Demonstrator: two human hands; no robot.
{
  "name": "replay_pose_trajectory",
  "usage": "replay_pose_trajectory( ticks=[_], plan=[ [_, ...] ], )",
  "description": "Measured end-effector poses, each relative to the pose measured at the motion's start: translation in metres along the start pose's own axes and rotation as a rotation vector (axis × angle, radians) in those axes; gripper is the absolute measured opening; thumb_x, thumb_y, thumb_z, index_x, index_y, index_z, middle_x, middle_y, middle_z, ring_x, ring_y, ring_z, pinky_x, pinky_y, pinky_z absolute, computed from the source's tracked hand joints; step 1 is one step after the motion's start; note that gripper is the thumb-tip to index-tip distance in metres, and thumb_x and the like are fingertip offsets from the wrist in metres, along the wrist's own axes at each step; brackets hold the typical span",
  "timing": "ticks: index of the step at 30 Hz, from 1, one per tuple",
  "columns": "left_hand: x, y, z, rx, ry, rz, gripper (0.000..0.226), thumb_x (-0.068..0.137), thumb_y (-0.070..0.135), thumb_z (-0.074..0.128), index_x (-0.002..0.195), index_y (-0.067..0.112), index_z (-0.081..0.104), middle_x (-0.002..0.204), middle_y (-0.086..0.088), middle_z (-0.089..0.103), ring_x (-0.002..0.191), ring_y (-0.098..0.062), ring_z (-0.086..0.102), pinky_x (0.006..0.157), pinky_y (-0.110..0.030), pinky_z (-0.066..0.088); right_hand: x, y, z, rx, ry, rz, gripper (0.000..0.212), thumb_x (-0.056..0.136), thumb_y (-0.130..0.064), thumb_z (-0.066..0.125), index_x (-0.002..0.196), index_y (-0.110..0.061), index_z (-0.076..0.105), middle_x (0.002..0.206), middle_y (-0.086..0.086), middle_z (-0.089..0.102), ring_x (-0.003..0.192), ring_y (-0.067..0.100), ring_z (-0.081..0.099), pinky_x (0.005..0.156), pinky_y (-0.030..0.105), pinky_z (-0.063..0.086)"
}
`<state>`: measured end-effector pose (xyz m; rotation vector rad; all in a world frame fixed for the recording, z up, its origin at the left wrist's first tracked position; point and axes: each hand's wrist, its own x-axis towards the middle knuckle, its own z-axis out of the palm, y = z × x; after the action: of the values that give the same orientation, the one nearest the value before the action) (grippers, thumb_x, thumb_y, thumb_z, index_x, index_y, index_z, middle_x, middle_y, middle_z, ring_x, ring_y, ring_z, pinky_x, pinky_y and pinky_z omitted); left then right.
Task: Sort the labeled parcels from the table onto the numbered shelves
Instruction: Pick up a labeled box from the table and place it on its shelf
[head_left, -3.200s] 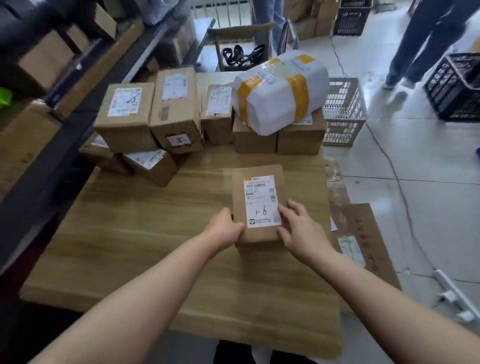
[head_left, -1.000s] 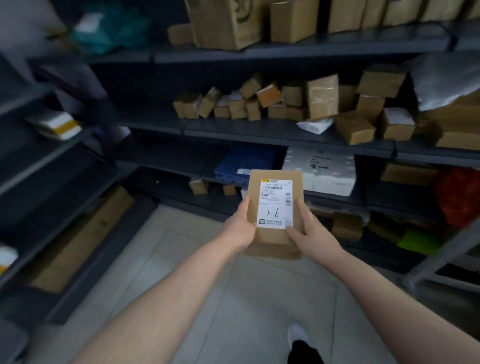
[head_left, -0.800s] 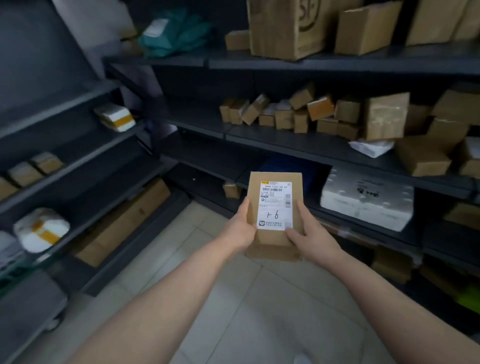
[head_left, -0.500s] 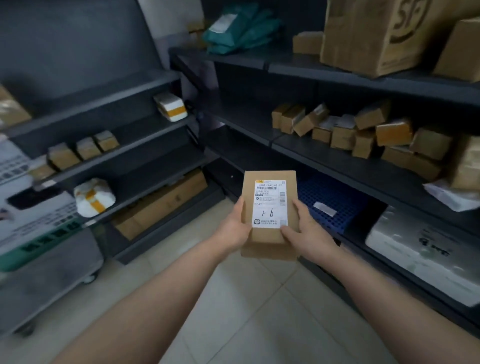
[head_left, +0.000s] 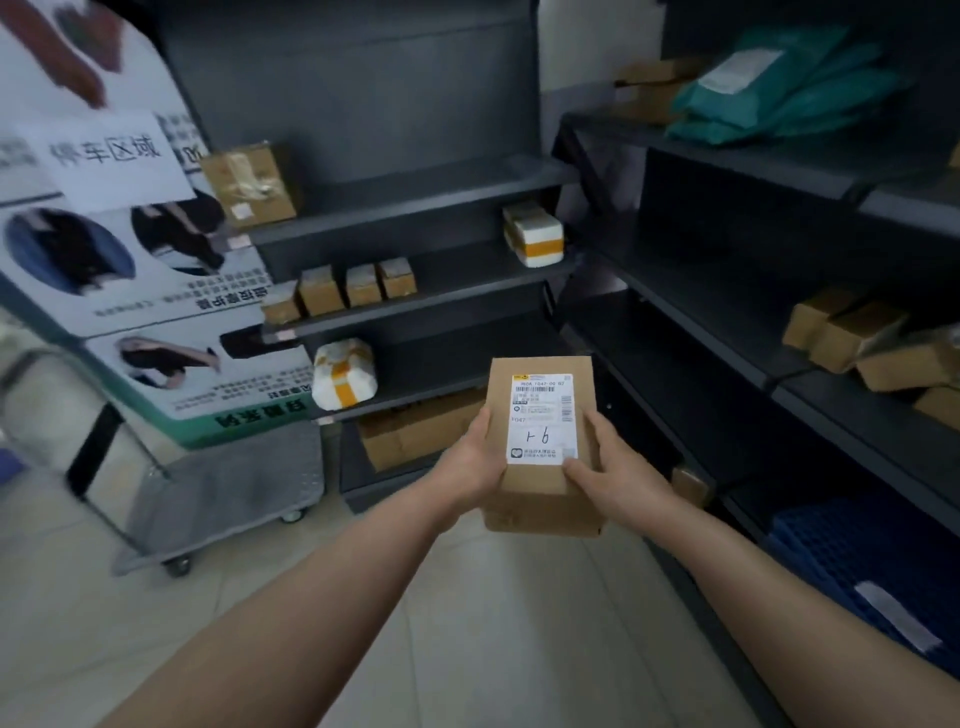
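Parcel (head_left: 540, 447) w/ white label — left hand (head_left: 475, 460) & right hand (head_left: 610, 475) each clamped on a side; dark shelves (head_left: 415, 187) beyond hands.

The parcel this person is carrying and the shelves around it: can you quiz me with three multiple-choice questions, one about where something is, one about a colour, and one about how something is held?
1. Where are the teal bags?
A) on the floor
B) on the top right shelf
C) on the cart

2. What colour is the tape on the lumpy white parcel?
A) blue
B) green
C) orange

3. How is the labelled box held?
A) gripped by the left hand and the right hand, label up
B) in one hand only
C) resting on a shelf

Answers:
1 B, the bags lie piled on that high shelf.
2 C, orange bands cross its white wrap.
3 A, a hand grips each side and the label faces the camera.
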<state>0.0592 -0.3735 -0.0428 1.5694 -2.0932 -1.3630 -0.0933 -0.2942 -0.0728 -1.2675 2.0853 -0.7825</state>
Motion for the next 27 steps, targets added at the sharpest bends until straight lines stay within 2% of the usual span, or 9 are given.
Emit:
replay_pose_trajectory(
  ticks=[2, 9, 14, 19, 23, 25, 27],
  plan=[
    [0.028, -0.003, -0.034, -0.011, 0.031, 0.013, 0.073, 0.095, 0.041, 0.056, 0.154, 0.039, 0.012, 0.141, -0.003, 0.049, 0.117, -0.025, 0.054, 0.101, -0.043, 0.047, 0.038, -0.026, 0.012, 0.009, -0.002, -0.037, 0.075, 0.095, -0.037, 0.051, 0.151, -0.041, 0.002, 0.152, -0.010, 0.034, 0.127, 0.018, 0.047, 0.099, 0.039, 0.045],
    [0.111, -0.003, -0.146, 0.016, 0.161, 0.040, 0.071, 0.097, 0.037, 0.053, 0.155, 0.035, 0.010, 0.143, -0.004, 0.045, 0.121, -0.028, 0.051, 0.103, -0.044, 0.044, 0.159, -0.118, 0.043, 0.022, 0.007, -0.152, 0.074, 0.095, -0.035, 0.050, 0.153, -0.038, 0.004, 0.156, -0.008, 0.028, 0.130, 0.020, 0.044, 0.098, 0.038, 0.046],
    [0.159, 0.001, -0.205, 0.001, 0.261, 0.061, 0.071, 0.098, 0.037, 0.051, 0.155, 0.035, 0.008, 0.128, 0.006, 0.046, 0.114, -0.024, 0.054, 0.099, -0.045, 0.048, 0.231, -0.173, 0.054, 0.027, -0.010, -0.234, 0.076, 0.095, -0.036, 0.051, 0.153, -0.037, 0.002, 0.155, -0.007, 0.029, 0.131, 0.019, 0.042, 0.101, 0.042, 0.045],
    [0.214, 0.013, -0.252, 0.014, 0.372, 0.054, 0.067, 0.101, 0.026, 0.048, 0.155, 0.033, 0.008, 0.147, -0.005, 0.044, 0.116, -0.022, 0.051, 0.097, -0.038, 0.047, 0.310, -0.217, 0.061, 0.036, -0.018, -0.310, 0.076, 0.096, -0.035, 0.052, 0.151, -0.039, 0.000, 0.154, -0.008, 0.031, 0.130, 0.019, 0.044, 0.096, 0.041, 0.048],
    [0.269, 0.039, -0.291, -0.002, 0.444, 0.079, 0.065, 0.100, 0.027, 0.049, 0.154, 0.030, 0.012, 0.146, -0.005, 0.042, 0.122, -0.025, 0.047, 0.101, -0.041, 0.043, 0.392, -0.248, 0.055, 0.051, -0.048, -0.383, 0.075, 0.096, -0.038, 0.050, 0.151, -0.041, -0.001, 0.155, -0.008, 0.027, 0.130, 0.020, 0.042, 0.093, 0.039, 0.047],
    [0.300, 0.054, -0.312, -0.012, 0.476, 0.082, 0.067, 0.099, 0.030, 0.050, 0.155, 0.031, 0.012, 0.140, -0.003, 0.045, 0.116, -0.022, 0.047, 0.102, -0.043, 0.044, 0.435, -0.266, 0.047, 0.063, -0.059, -0.431, 0.075, 0.095, -0.040, 0.049, 0.151, -0.042, 0.000, 0.155, -0.009, 0.027, 0.131, 0.020, 0.042, 0.096, 0.041, 0.046],
    [0.330, 0.068, -0.333, 0.002, 0.504, 0.060, 0.068, 0.099, 0.030, 0.051, 0.155, 0.032, 0.011, 0.142, -0.002, 0.045, 0.120, -0.025, 0.048, 0.103, -0.045, 0.044, 0.473, -0.284, 0.039, 0.079, -0.072, -0.452, 0.075, 0.094, -0.039, 0.049, 0.151, -0.041, 0.001, 0.155, -0.010, 0.029, 0.131, 0.019, 0.042, 0.100, 0.042, 0.045]
  ],
)
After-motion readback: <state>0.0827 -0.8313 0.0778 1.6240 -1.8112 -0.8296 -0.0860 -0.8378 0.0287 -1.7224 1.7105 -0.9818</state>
